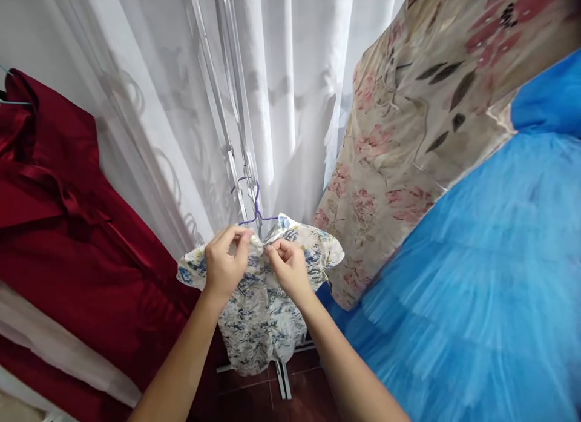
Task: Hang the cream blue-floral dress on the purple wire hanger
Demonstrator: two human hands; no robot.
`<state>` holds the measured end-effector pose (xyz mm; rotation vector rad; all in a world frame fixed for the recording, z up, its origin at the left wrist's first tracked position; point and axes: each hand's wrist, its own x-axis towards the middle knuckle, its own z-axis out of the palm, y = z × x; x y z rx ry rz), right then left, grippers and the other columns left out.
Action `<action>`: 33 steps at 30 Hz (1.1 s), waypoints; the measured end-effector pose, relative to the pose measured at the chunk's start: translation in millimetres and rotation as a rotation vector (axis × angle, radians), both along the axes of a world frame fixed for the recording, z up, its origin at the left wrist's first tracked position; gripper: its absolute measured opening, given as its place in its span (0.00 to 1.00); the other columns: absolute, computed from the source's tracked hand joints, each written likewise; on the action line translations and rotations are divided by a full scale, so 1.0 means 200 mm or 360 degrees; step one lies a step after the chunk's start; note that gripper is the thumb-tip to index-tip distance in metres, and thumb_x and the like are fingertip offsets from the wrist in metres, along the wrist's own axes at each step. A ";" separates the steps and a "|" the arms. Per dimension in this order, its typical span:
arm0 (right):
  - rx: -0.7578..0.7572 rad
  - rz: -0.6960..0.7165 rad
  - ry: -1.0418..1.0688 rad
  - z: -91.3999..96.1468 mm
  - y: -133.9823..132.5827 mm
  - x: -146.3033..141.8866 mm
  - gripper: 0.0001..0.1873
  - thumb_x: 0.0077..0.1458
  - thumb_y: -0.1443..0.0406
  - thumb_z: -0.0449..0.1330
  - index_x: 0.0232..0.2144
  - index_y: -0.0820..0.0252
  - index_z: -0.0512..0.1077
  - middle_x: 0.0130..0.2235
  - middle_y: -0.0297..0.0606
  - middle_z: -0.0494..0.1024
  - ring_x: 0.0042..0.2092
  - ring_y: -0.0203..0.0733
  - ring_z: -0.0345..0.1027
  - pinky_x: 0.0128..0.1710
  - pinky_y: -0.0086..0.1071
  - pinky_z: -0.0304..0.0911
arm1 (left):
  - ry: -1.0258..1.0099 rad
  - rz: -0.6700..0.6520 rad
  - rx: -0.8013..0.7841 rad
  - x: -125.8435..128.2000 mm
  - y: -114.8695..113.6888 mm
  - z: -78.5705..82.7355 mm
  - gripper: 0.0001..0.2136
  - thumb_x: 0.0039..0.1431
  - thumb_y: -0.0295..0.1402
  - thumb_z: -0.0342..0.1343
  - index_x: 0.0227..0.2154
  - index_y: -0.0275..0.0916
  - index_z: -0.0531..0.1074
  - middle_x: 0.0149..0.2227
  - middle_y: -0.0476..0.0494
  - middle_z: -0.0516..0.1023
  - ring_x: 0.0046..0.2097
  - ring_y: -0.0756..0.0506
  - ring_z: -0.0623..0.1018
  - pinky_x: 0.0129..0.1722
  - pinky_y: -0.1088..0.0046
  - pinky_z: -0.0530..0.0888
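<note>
A small white blouse [247,325] with a blue and yellow floral print hangs from a purple hanger [257,207] on a metal stand [236,95]. My left hand [227,261] pinches the left side of its neck opening between thumb and fingers. Close beside it, my right hand [288,264] grips the opposite edge at the top of the front, fingers curled. Any fastener between the fingertips is too small to make out. Short sleeves spread out on both sides of my hands.
A dark red garment [113,258] hangs at the left. On the right hang a beige floral dress [376,161] and a bright blue layered tulle dress [476,276]. White curtains [299,65] cover the back. The stand's foot [282,379] rests on dark red floor tiles [245,398].
</note>
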<state>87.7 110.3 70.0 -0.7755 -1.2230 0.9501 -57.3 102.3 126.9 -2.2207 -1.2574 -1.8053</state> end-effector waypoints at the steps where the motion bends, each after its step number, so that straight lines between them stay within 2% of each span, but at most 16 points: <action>1: -0.0053 0.0000 -0.0044 -0.03 0.00 0.02 0.17 0.57 0.56 0.60 0.23 0.59 0.62 0.18 0.24 0.58 0.19 0.29 0.46 0.19 0.26 0.41 | -0.0077 0.0073 0.0011 -0.04 0.01 0.00 0.06 0.62 0.34 0.56 0.32 0.38 0.75 0.31 0.47 0.77 0.36 0.48 0.76 0.39 0.74 0.69; 4: -0.0182 0.0071 -0.0146 -0.10 -0.04 0.09 0.17 0.57 0.57 0.59 0.23 0.58 0.61 0.18 0.23 0.57 0.19 0.29 0.46 0.19 0.26 0.40 | -0.0470 0.0219 -0.0032 -0.23 0.05 -0.03 0.07 0.60 0.36 0.58 0.33 0.37 0.76 0.31 0.48 0.76 0.35 0.48 0.75 0.37 0.75 0.69; 6: -0.0223 0.0124 -0.0187 -0.14 -0.09 0.13 0.17 0.58 0.57 0.59 0.22 0.58 0.61 0.17 0.23 0.56 0.19 0.29 0.46 0.19 0.26 0.41 | -0.0935 0.0232 -0.0056 -0.38 0.10 -0.10 0.08 0.57 0.36 0.61 0.32 0.35 0.76 0.27 0.50 0.73 0.30 0.51 0.72 0.32 0.77 0.68; 8: -0.0263 0.0191 -0.0213 -0.16 -0.13 0.13 0.16 0.58 0.58 0.58 0.22 0.58 0.61 0.16 0.23 0.57 0.18 0.29 0.45 0.19 0.26 0.41 | -0.1533 0.0169 -0.0160 -0.52 0.12 -0.20 0.06 0.54 0.32 0.63 0.28 0.34 0.74 0.22 0.54 0.68 0.26 0.53 0.69 0.30 0.78 0.67; 11: -0.0324 0.0301 -0.0273 -0.21 -0.18 0.10 0.15 0.58 0.59 0.58 0.23 0.57 0.62 0.16 0.24 0.60 0.18 0.30 0.48 0.19 0.26 0.44 | -0.2328 0.0028 -0.0675 -0.63 0.08 -0.36 0.09 0.56 0.29 0.59 0.22 0.35 0.67 0.18 0.56 0.63 0.22 0.53 0.67 0.30 0.77 0.70; 13: -0.0351 0.0364 -0.0314 -0.26 -0.20 0.09 0.13 0.58 0.60 0.57 0.23 0.57 0.62 0.16 0.24 0.62 0.18 0.31 0.51 0.20 0.26 0.47 | -0.2548 -0.0032 -0.1004 -0.61 0.01 -0.45 0.10 0.59 0.29 0.55 0.22 0.36 0.66 0.19 0.53 0.67 0.23 0.51 0.71 0.31 0.73 0.73; 15: -0.0377 0.0395 -0.0355 -0.31 -0.21 0.10 0.12 0.59 0.62 0.54 0.23 0.57 0.62 0.16 0.25 0.62 0.18 0.32 0.53 0.21 0.26 0.49 | -0.2598 -0.0079 -0.1117 -0.53 -0.08 -0.52 0.08 0.58 0.27 0.53 0.24 0.37 0.68 0.22 0.50 0.72 0.26 0.49 0.74 0.33 0.70 0.75; 18: -0.0364 0.0314 -0.0548 -0.38 -0.21 0.16 0.12 0.57 0.65 0.52 0.22 0.57 0.63 0.19 0.28 0.67 0.22 0.34 0.60 0.24 0.26 0.53 | -0.2574 -0.0206 -0.1128 -0.37 -0.20 -0.61 0.05 0.54 0.25 0.52 0.28 0.37 0.72 0.25 0.47 0.76 0.30 0.47 0.77 0.35 0.69 0.76; 21: -0.0334 0.0205 -0.0793 -0.45 -0.20 0.26 0.12 0.57 0.66 0.52 0.21 0.58 0.64 0.22 0.31 0.71 0.25 0.36 0.64 0.27 0.27 0.55 | -0.2369 -0.0266 -0.1102 -0.24 -0.29 -0.71 0.07 0.50 0.30 0.56 0.32 0.37 0.75 0.29 0.45 0.79 0.35 0.43 0.79 0.37 0.67 0.76; 24: -0.0420 0.0128 -0.0960 -0.52 -0.19 0.37 0.13 0.57 0.65 0.51 0.21 0.58 0.64 0.22 0.31 0.71 0.25 0.37 0.64 0.27 0.28 0.55 | -0.2016 0.0043 -0.1058 -0.17 -0.39 -0.86 0.10 0.47 0.37 0.61 0.31 0.36 0.76 0.31 0.44 0.80 0.41 0.40 0.79 0.40 0.68 0.76; 27: -0.0516 0.0091 -0.1050 -0.61 -0.21 0.46 0.14 0.56 0.65 0.52 0.19 0.58 0.62 0.20 0.31 0.69 0.24 0.37 0.63 0.27 0.29 0.55 | -0.1829 0.0333 -0.1200 -0.08 -0.49 -0.98 0.14 0.45 0.39 0.64 0.34 0.37 0.76 0.39 0.42 0.81 0.49 0.38 0.77 0.45 0.67 0.74; 30: -0.0579 0.0053 -0.1128 -0.67 -0.29 0.53 0.17 0.55 0.61 0.56 0.17 0.58 0.63 0.19 0.31 0.67 0.24 0.39 0.61 0.29 0.31 0.55 | -0.1817 0.0276 -0.1391 0.10 -0.58 -1.01 0.18 0.47 0.43 0.63 0.40 0.41 0.75 0.48 0.41 0.78 0.53 0.38 0.75 0.48 0.67 0.74; 32: -0.0627 0.0191 -0.1035 -0.67 -0.37 0.54 0.19 0.57 0.54 0.57 0.19 0.58 0.68 0.22 0.34 0.70 0.29 0.42 0.64 0.33 0.33 0.58 | -0.1614 0.0054 -0.1455 0.26 -0.62 -0.98 0.16 0.52 0.49 0.60 0.36 0.42 0.73 0.43 0.42 0.78 0.47 0.39 0.77 0.44 0.66 0.74; 33: -0.0650 0.0345 -0.0906 -0.66 -0.41 0.54 0.21 0.58 0.50 0.55 0.22 0.58 0.70 0.25 0.35 0.73 0.32 0.44 0.66 0.36 0.35 0.60 | -0.1443 -0.0073 -0.1463 0.34 -0.63 -0.96 0.17 0.54 0.52 0.57 0.32 0.42 0.72 0.37 0.43 0.77 0.42 0.40 0.77 0.41 0.67 0.74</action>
